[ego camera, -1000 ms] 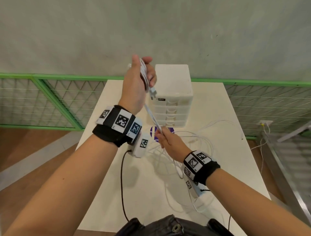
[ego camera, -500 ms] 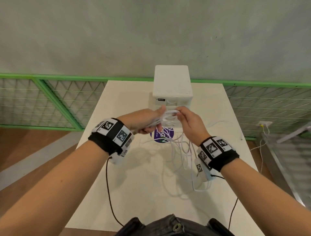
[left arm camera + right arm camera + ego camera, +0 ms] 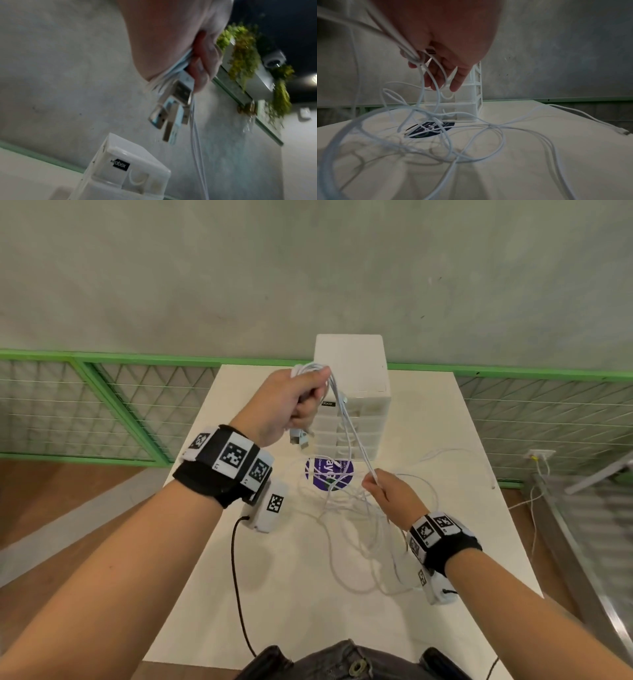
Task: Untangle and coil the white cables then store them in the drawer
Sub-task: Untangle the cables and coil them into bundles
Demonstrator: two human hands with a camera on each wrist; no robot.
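A white tabletop (image 3: 445,440) stands against a grey concrete wall (image 3: 308,268), with a round purple sticker (image 3: 327,477) on its surface. A green-framed wire mesh fence (image 3: 102,405) runs behind it along the wall. The floor (image 3: 51,491) is brown wood. High up in the left wrist view, green plants (image 3: 245,54) hang from a ledge.

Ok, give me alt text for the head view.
A left hand holds up a bundle of white cables while the right hand pinches strands below; more cable lies tangled on a white table before a small drawer unit.
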